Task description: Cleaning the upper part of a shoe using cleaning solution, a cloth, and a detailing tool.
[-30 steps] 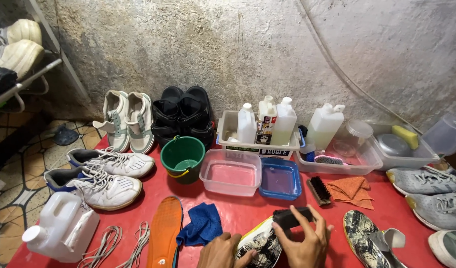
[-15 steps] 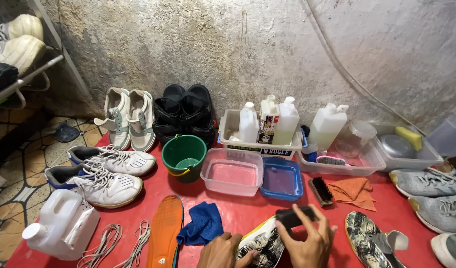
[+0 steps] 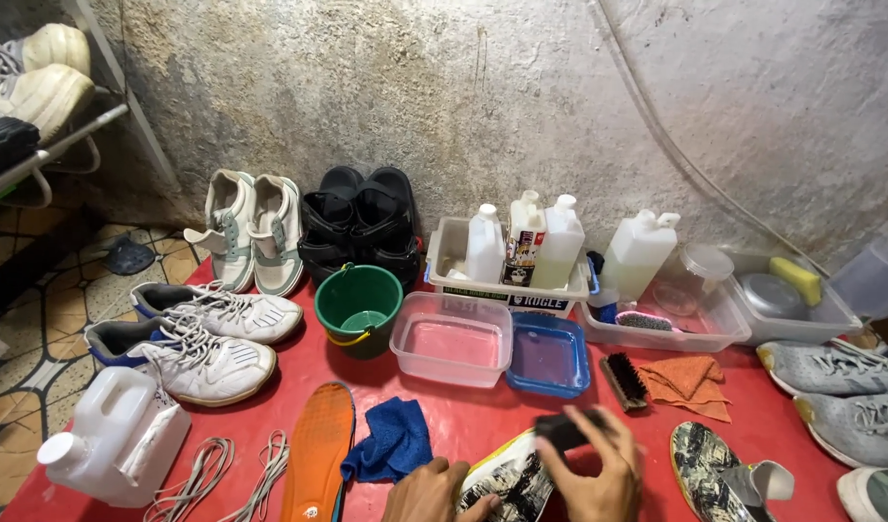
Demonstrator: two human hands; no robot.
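Note:
At the bottom centre my left hand (image 3: 427, 495) grips the near end of a patterned black-and-white insole (image 3: 507, 476) lying on the red mat (image 3: 463, 416). My right hand (image 3: 599, 474) is shut on a small black brush (image 3: 560, 429) that rests against the insole's far end. A second patterned insole (image 3: 707, 464) lies to the right of my hands. A blue cloth (image 3: 391, 440) and an orange insole (image 3: 318, 452) lie just left of my left hand.
Behind my hands stand a clear tub of water (image 3: 452, 338), a blue tray (image 3: 548, 356), a green bucket (image 3: 358, 307), a crate of white bottles (image 3: 507, 261), a loose brush (image 3: 624, 379) and an orange rag (image 3: 690, 382). Sneakers (image 3: 198, 333) and a jug (image 3: 115, 445) sit left; grey shoes (image 3: 830, 372) right.
My right hand with the black brush has shifted slightly along the insole; my left hand stays on the insole's near end. The view has tilted a little.

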